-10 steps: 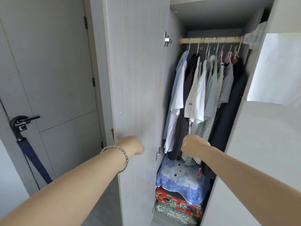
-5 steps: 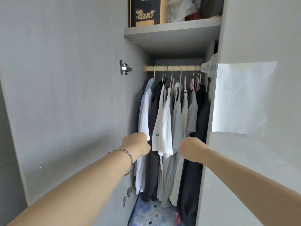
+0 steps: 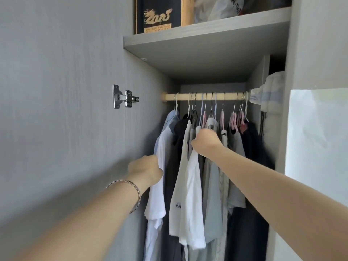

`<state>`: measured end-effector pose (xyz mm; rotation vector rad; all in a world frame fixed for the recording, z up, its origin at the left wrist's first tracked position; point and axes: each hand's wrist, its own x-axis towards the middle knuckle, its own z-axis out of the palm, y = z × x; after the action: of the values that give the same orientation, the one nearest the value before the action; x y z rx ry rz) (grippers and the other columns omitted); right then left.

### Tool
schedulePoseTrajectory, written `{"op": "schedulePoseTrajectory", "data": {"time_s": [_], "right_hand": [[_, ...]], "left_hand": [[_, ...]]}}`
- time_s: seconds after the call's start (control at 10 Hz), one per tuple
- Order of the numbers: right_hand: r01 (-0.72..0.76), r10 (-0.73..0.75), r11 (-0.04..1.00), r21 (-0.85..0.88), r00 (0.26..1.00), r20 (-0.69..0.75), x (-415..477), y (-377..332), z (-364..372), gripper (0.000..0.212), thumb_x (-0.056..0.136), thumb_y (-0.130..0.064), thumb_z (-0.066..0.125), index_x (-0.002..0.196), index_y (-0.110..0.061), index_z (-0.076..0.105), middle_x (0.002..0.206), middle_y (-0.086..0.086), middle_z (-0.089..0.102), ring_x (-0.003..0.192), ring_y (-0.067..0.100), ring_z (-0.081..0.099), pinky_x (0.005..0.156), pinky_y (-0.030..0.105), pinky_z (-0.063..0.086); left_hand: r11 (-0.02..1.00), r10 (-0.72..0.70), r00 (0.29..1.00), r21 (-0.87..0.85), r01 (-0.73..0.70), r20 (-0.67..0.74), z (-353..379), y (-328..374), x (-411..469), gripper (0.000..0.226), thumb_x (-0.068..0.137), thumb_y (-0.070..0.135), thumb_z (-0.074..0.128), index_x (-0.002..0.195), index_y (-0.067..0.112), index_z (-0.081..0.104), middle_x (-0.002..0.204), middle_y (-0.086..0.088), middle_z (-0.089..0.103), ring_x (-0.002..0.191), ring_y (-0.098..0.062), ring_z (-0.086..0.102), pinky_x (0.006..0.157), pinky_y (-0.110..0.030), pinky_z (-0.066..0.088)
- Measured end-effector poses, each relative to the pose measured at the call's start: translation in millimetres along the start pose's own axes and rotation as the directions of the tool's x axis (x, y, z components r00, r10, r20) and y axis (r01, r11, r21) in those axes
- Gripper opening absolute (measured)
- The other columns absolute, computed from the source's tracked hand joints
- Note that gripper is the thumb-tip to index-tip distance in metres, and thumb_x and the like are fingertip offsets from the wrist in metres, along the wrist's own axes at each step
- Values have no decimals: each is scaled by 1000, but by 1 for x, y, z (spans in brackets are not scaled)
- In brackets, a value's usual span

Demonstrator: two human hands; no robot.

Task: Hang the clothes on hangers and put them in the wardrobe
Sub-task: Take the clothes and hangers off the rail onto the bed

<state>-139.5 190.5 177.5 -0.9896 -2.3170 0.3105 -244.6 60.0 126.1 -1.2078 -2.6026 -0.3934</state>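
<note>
1. The clothes are on hangers (image 3: 233, 122) on the wooden rod (image 3: 205, 96), far inside the wardrobe (image 3: 207, 34), packed tight from the left wall to the right
2. The right hand (image 3: 206, 143) is up in the middle of the row just under the hanger necks. Its fingers are curled round the shoulder of the white t-shirt (image 3: 194, 204), with fabric bunched at the knuckles. The fingertips are hidden on the far side
3. The left hand (image 3: 146, 171) is lower and nearer, at the left of the row. It is curled, with knuckles against the sleeve of the white shirt (image 3: 160, 185). Cannot tell if it pinches the cloth or only pushes it
4. Handling: the shirts look thin, light and limp, and the fabric gives and slides, so a pull on the cloth alone would probably drag the garment off its hanger. A better hold is the hanger shoulder or the hook, which is stiff
5. The white t-shirt hangs straight down from the right-hand grip, with its hem well below and its hook above on the rod
6. The cream t-shirt (image 3: 178, 185) is touching on the left and the grey-green shirt (image 3: 212, 194) touching on the right, so there is no free gap on the rod here
7. The dark garment (image 3: 173, 166) lies between the two hands
8. The door hinge (image 3: 125, 98) is on the left and the dragon box (image 3: 158, 16) sits on the top shelf, both well apart from the hands
</note>
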Motion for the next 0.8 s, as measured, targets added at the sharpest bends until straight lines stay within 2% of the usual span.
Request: {"op": "schedulePoseTrajectory", "data": {"time_s": [0.1, 0.2, 0.3, 0.4, 0.5, 0.6, 0.7, 0.8], "right_hand": [[-96, 97, 995, 29, 995, -32, 40, 0, 18, 36, 95, -14, 40, 61, -14, 27, 61, 1, 36, 61, 20, 42, 44, 23, 26], [-208, 206, 978, -26, 977, -60, 62, -11, 28, 32, 97, -14, 36, 65, -10, 33, 61, 5, 36, 62, 25, 44, 49, 26, 32], [-309, 312, 949, -63, 948, 57, 78, -16, 25, 20, 92, -5, 40, 73, -4, 45, 70, 12, 47, 59, 26, 47, 46, 25, 31], [-311, 300, 944, 112, 948, 108, 87, -10, 25, 32, 97, -7, 38, 123, 3, 52, 125, 18, 55, 114, 31, 54, 50, 17, 28], [-339, 339, 925, 171, 940, 31, 81, -13, 27, 38, 99, -6, 32, 135, 2, 43, 141, 16, 44, 111, 16, 54, 62, 14, 35], [-278, 289, 953, 124, 954, -82, 73, -17, 19, 40, 99, -2, 28, 138, 0, 35, 142, 13, 42, 125, 22, 46, 58, 19, 29], [-278, 352, 881, 383, 926, -139, 68, -18, 11, 36, 100, -11, 34, 130, 4, 45, 133, 19, 50, 76, 6, 49, 49, 17, 21], [-237, 310, 900, 365, 938, -156, 50, -23, 2, 35, 99, -14, 36, 122, 7, 52, 125, 23, 55, 55, 7, 27, 50, 15, 23]], "left_hand": [[999, 20, 998, -45, -23, -61, 0, -9, 32, 18, 91, 21, 40, 83, 11, 52, 70, 0, 51, 71, -23, 53, 53, -23, 31], [998, 39, 996, -52, -44, -80, 5, -20, 55, 30, 91, 24, 41, 63, 16, 37, 62, 4, 44, 57, -15, 42, 49, -23, 29], [996, 72, 996, -56, -75, -52, 11, -27, 70, 30, 91, 23, 41, 62, 19, 35, 63, 5, 44, 60, -15, 44, 52, -23, 32], [995, 74, 996, -64, -77, -49, 16, -28, 78, 29, 92, 22, 41, 64, 19, 36, 64, 5, 45, 66, -18, 48, 50, -23, 30], [997, 59, 996, -50, -62, -59, 18, -32, 83, 30, 92, 22, 42, 64, 18, 36, 66, 4, 49, 68, -19, 50, 51, -22, 31], [997, 57, 995, -51, -61, -78, 16, -37, 88, 32, 92, 20, 42, 62, 16, 32, 77, -3, 57, 74, -23, 55, 57, -22, 34], [996, 62, 993, -53, -68, -101, 14, -36, 87, 32, 92, 21, 42, 62, 16, 32, 65, 1, 46, 69, -22, 49, 52, -23, 31], [996, 71, 991, -52, -77, -117, 12, -33, 81, 32, 91, 20, 41, 61, 15, 33, 62, 2, 43, 61, -19, 46, 50, -23, 30]]}}
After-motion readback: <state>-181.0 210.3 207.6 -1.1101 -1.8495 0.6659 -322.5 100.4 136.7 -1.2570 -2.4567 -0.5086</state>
